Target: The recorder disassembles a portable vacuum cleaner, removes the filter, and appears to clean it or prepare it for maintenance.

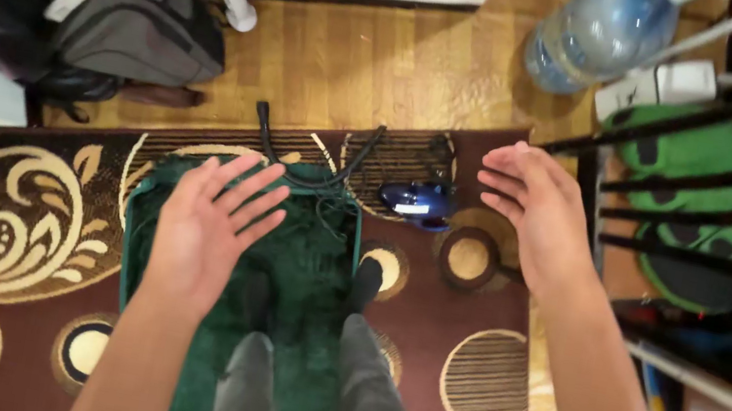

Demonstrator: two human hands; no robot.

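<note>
Left hand grip spread, empty over green mat | right hand open, empty near drying rack

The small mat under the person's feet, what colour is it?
Dark green mat, shown best in the head view.

Patterned rug on wooden floor
</note>
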